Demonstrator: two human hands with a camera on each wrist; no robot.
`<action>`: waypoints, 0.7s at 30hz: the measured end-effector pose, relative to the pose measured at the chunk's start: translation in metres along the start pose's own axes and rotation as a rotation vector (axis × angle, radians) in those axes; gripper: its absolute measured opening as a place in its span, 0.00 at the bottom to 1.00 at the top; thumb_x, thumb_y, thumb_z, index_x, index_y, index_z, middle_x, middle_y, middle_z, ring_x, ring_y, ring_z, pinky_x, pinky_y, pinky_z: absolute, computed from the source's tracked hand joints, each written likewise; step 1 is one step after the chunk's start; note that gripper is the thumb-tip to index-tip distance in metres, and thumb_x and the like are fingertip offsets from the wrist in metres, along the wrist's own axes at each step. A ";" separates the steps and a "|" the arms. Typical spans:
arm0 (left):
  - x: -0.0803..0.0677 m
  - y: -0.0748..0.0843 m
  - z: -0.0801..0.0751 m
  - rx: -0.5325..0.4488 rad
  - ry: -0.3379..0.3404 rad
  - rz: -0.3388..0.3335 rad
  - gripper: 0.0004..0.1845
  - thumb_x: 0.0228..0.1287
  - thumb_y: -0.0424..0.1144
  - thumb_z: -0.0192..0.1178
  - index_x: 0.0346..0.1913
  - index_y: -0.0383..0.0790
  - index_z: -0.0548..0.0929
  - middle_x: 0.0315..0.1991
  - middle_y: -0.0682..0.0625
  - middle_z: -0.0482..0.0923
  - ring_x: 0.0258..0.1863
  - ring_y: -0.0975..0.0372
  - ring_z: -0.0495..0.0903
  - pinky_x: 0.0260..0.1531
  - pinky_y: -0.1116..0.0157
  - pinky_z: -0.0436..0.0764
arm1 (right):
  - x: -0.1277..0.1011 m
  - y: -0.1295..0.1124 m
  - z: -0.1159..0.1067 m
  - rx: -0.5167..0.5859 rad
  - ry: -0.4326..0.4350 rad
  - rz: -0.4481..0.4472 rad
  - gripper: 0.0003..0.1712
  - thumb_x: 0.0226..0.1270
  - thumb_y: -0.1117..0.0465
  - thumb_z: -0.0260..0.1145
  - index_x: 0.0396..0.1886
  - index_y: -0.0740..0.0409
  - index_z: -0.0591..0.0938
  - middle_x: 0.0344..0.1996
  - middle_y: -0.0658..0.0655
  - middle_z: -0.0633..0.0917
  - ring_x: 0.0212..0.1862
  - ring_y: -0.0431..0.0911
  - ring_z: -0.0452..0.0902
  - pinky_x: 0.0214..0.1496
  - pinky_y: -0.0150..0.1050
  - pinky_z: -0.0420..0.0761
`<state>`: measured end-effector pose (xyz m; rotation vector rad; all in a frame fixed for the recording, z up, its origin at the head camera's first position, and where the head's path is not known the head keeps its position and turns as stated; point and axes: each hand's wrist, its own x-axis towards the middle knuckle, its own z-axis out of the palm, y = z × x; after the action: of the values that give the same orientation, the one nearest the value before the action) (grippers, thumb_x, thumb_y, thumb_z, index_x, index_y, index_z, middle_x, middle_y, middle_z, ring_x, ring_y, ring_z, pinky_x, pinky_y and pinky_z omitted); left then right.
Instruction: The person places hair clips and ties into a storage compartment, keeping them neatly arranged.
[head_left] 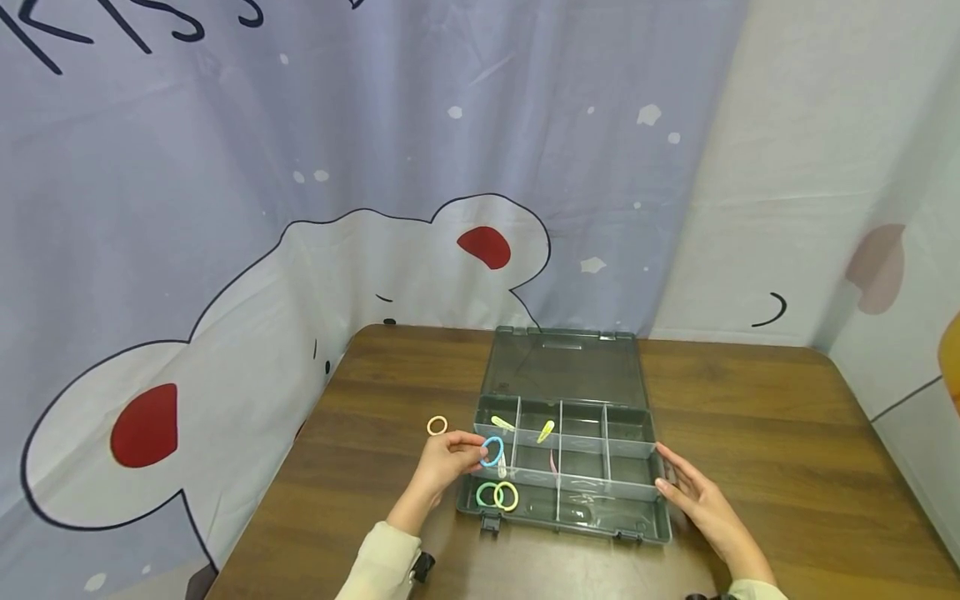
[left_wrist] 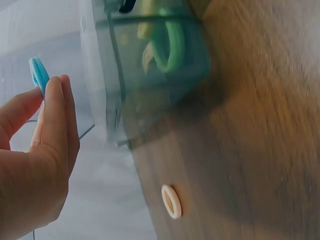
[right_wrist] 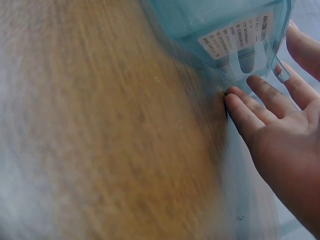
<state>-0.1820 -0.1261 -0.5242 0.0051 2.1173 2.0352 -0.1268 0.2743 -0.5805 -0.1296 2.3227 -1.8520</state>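
My left hand (head_left: pixel 442 463) pinches a blue hair tie (head_left: pixel 492 451) between thumb and fingertips, above the left part of a translucent grey-green compartment box (head_left: pixel 615 533). Edge-on in the left wrist view, the blue hair tie (left_wrist: pixel 39 75) stands up from the fingertips. My right hand (head_left: pixel 701 504) touches the box's right side with fingers mostly straight; in the right wrist view its fingers (right_wrist: pixel 272 97) lie against the box wall by a white label. A green hair tie (head_left: pixel 486 495) and a yellow one (head_left: pixel 506 497) overlap in the front left compartment.
Yellow hair clips (head_left: pixel 546 431) lie in the back compartments, a white clip (head_left: pixel 502 463) and a pink one (head_left: pixel 552 462) in the middle row. The open lid (head_left: pixel 566 367) lies back on the wooden table (head_left: pixel 375 392). Left of the box is a beige hair tie (head_left: pixel 437 426). A printed curtain hangs behind.
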 end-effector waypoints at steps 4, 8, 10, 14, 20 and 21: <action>-0.004 -0.003 0.008 0.009 -0.037 0.003 0.13 0.57 0.22 0.62 0.45 0.16 0.78 0.35 0.33 0.83 0.31 0.60 0.83 0.35 0.63 0.86 | 0.000 0.001 0.000 -0.003 -0.004 -0.003 0.34 0.73 0.60 0.58 0.75 0.55 0.58 0.74 0.67 0.51 0.72 0.66 0.40 0.56 0.14 0.58; -0.008 -0.005 0.016 0.029 -0.070 0.004 0.12 0.57 0.21 0.61 0.43 0.16 0.79 0.34 0.31 0.82 0.30 0.60 0.83 0.36 0.59 0.87 | 0.000 0.002 0.000 0.000 -0.006 -0.009 0.34 0.73 0.61 0.57 0.75 0.55 0.58 0.74 0.67 0.51 0.72 0.66 0.40 0.56 0.14 0.58; -0.011 -0.003 0.020 0.049 -0.085 0.014 0.11 0.56 0.21 0.61 0.42 0.16 0.79 0.34 0.31 0.82 0.30 0.58 0.84 0.36 0.57 0.87 | 0.001 0.002 0.000 0.001 -0.008 -0.011 0.34 0.73 0.61 0.57 0.75 0.55 0.58 0.74 0.67 0.51 0.72 0.66 0.40 0.56 0.14 0.58; -0.022 0.010 0.027 0.083 -0.103 0.041 0.10 0.56 0.20 0.61 0.41 0.16 0.79 0.34 0.29 0.82 0.32 0.52 0.84 0.36 0.56 0.86 | 0.002 0.002 0.000 0.006 -0.004 -0.014 0.34 0.73 0.61 0.57 0.75 0.56 0.58 0.74 0.67 0.51 0.72 0.65 0.40 0.57 0.14 0.58; -0.017 -0.008 0.032 0.086 -0.113 0.044 0.09 0.56 0.22 0.63 0.39 0.17 0.81 0.32 0.30 0.83 0.26 0.61 0.83 0.31 0.63 0.87 | 0.002 0.004 0.000 0.013 0.005 -0.026 0.34 0.73 0.61 0.57 0.74 0.57 0.58 0.74 0.67 0.52 0.72 0.43 0.46 0.58 0.14 0.58; -0.015 -0.013 0.033 0.094 -0.112 0.045 0.09 0.55 0.22 0.63 0.39 0.17 0.81 0.31 0.30 0.83 0.25 0.62 0.82 0.30 0.64 0.86 | 0.002 0.004 0.000 0.016 0.006 -0.031 0.34 0.73 0.61 0.58 0.74 0.57 0.58 0.73 0.68 0.52 0.71 0.36 0.47 0.58 0.14 0.58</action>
<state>-0.1609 -0.0962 -0.5363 0.1781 2.1590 1.9098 -0.1287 0.2753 -0.5843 -0.1595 2.3222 -1.8872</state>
